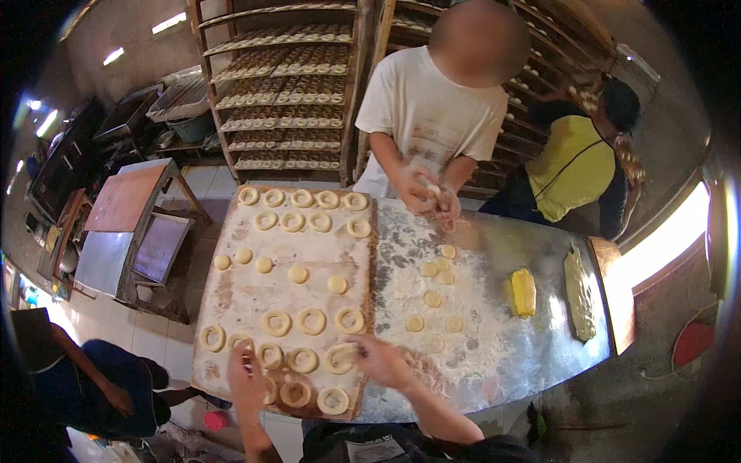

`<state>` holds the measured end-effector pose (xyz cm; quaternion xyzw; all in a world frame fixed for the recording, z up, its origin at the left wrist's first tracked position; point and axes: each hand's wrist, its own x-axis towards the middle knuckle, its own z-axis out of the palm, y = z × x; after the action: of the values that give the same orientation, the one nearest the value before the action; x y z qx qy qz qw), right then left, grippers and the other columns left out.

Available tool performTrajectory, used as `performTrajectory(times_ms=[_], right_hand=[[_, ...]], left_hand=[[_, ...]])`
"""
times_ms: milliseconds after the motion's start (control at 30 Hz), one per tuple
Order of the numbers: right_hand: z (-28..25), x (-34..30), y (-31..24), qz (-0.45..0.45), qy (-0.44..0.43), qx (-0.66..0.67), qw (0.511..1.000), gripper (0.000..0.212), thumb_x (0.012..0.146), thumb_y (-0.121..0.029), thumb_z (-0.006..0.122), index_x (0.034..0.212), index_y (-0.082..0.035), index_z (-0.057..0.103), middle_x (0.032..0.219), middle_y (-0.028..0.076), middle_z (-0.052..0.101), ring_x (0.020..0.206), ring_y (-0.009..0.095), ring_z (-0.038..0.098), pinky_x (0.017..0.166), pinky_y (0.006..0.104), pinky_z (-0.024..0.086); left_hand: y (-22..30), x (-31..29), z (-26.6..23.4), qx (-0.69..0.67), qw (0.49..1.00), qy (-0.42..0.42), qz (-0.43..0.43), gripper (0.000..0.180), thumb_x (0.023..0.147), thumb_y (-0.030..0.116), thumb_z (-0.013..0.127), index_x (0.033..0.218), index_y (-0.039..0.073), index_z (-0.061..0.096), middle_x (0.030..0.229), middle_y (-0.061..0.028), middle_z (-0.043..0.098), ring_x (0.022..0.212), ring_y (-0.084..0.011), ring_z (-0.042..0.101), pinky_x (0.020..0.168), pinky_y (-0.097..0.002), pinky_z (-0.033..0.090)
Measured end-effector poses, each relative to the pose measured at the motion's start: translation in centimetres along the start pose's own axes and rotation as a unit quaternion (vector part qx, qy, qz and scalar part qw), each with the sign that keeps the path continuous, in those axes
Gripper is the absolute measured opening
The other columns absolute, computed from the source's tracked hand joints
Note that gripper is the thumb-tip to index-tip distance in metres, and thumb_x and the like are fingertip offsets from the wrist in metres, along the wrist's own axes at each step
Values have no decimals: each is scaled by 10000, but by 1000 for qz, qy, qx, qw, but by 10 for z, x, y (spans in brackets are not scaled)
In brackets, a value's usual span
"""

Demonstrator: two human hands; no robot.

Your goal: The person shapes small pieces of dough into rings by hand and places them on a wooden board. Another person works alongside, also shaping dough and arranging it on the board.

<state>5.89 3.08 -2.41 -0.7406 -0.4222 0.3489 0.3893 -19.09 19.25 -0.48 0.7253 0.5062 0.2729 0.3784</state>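
A view from above looks down on a bakery worktop point(532, 255) of bare metal, dusted white with flour over its middle. On its left part lies a floured wooden board point(231, 297) carrying rows of dough: rings along the far edge, plain round discs point(298, 274) in the middle, and more rings toward the near edge. Loose dough discs point(432, 299) sit on the floured metal just right of the board. Farther right lie a yellow block point(523, 292) and a long pale slab of dough point(579, 293), near the worktop's right end.

The person's left hand point(247, 378) rests on the board's near edge, fingers curled over a dough ring point(269, 356); how firmly it grips cannot be told. The right hand point(382, 360) reaches across the board's right edge, fingertips pinching another dough ring point(340, 358) that lies on the board.

Across the worktop stands a person in a white shirt point(428, 108), both hands working a small piece of dough. To the right, a person in a yellow and dark top point(575, 166) bends toward tall wooden racks point(282, 85) filled with trays of rings, which line the far wall.

At left, below the board, are a low brown table point(123, 199) and metal trays on a tiled floor point(158, 343). A seated person in blue point(100, 378) is at lower left. The metal to the right of the loose discs is open, as is the dark floor past the worktop's right end.
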Motion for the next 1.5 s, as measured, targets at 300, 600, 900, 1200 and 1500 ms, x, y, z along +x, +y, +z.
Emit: performTrajectory(times_ms=[300, 600, 900, 1200, 1500], right_hand=[[-89, -76, 96, 112, 213, -272, 932, 286, 850, -234, 707, 1074, -72, 632, 979, 157, 692, 973, 363, 666, 919, 519, 476], [-115, -47, 110, -88, 47, -268, 958, 297, 841, -274, 736, 1025, -81, 604, 983, 159, 663, 919, 383, 650, 845, 481, 491], [-143, -67, 84, -19, -42, 172, 984, 370, 857, -114, 776, 1092, -50, 497, 898, 95, 586, 825, 191, 645, 733, 347, 519], [-83, -39, 63, -175, 128, 41, 975, 539, 816, -11, 690, 1301, -20, 454, 1069, 140, 590, 1063, 284, 591, 904, 406, 465], [-75, -39, 37, 10, -250, 660, 708, 547, 924, -342, 570, 1363, -66, 396, 1025, 139, 659, 1015, 293, 626, 883, 362, 495]], left_hand=[[107, -61, 162, 24, 958, -230, 169, 307, 899, 52, 638, 1206, 64, 626, 905, -127, 657, 761, -273, 664, 686, -368, 550], [107, -99, 226, 99, 958, -259, 78, 308, 952, 155, 641, 1231, 32, 600, 904, -162, 731, 765, -295, 721, 698, -410, 561], [136, -117, 212, -164, 952, -253, -52, 305, 943, 205, 725, 1149, -18, 690, 955, -95, 760, 826, -117, 709, 729, -293, 557], [155, -111, 194, 2, 982, -69, 177, 409, 798, 2, 712, 1189, 16, 595, 904, -140, 650, 905, -350, 638, 790, -459, 521], [118, -127, 167, -477, 867, -67, 126, 470, 889, -51, 507, 1345, 48, 457, 987, -149, 592, 947, -224, 590, 869, -343, 482]])
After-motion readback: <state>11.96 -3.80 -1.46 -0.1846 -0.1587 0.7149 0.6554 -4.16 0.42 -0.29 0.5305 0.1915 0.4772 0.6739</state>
